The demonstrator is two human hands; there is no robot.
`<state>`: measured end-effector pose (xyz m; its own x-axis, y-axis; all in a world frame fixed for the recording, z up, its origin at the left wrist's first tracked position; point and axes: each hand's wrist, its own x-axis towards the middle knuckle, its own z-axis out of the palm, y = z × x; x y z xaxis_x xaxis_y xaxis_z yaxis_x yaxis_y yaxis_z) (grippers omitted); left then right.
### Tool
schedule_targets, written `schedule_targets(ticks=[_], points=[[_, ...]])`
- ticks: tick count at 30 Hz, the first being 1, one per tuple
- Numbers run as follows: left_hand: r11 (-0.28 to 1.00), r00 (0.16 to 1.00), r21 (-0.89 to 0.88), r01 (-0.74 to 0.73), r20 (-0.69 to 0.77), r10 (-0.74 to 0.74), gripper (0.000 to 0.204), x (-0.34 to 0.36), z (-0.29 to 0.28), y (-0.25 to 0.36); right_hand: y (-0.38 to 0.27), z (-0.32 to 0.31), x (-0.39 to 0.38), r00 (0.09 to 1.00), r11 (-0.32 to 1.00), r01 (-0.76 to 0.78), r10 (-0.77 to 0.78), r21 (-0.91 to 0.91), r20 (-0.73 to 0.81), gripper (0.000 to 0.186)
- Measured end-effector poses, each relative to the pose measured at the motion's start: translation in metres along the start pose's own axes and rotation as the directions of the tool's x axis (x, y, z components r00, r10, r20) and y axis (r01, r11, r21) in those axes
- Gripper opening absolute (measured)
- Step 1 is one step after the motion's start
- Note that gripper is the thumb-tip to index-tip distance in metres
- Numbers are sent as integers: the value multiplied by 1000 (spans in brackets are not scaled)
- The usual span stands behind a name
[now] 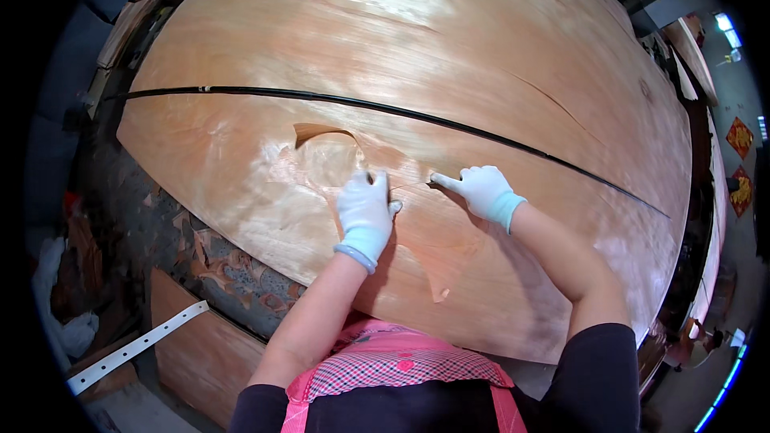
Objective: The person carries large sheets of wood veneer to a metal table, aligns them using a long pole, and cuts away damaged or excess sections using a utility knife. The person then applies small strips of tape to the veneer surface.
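Note:
A large sheet of thin, pale reddish wood veneer (497, 56) lies spread before me. My left hand (365, 212), in a white glove with a light blue cuff, rests on it with curled fingers, beside a roundish paler patch (327, 159). Whatever those fingers grip is hidden. Along the patch's far edge a curled flap of veneer (309, 133) stands up. My right hand (484, 194), gloved alike, is closed around a small dark-bladed knife (434, 185), its index finger stretched along it. The blade's tip touches the veneer just right of my left hand. Most of the knife is covered.
A long, thin black rod (345, 99) crosses the sheet beyond my hands. A loose veneer scrap (437, 277) lies near me. Torn veneer bits (216, 265) litter the grey surface at left, near a white perforated strip (140, 346) and a wood board (196, 353).

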<state>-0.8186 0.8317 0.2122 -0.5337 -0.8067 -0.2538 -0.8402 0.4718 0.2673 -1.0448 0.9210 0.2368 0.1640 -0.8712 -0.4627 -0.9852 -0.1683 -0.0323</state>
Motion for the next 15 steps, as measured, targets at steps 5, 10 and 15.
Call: schedule_targets(ticks=[5, 10, 15], points=[[903, 923, 207, -375, -2, 384, 60, -11, 23, 10, -28, -23, -23, 979, 981, -175, 165, 83, 121, 76], [883, 930, 293, -367, 101, 353, 61, -12, 17, 21, -95, 51, -72, 861, 794, -507, 454, 335, 228, 85], [880, 931, 304, -366, 115, 347, 60, -13, 18, 22, -141, 72, -116, 746, 636, -665, 552, 391, 372, 87]])
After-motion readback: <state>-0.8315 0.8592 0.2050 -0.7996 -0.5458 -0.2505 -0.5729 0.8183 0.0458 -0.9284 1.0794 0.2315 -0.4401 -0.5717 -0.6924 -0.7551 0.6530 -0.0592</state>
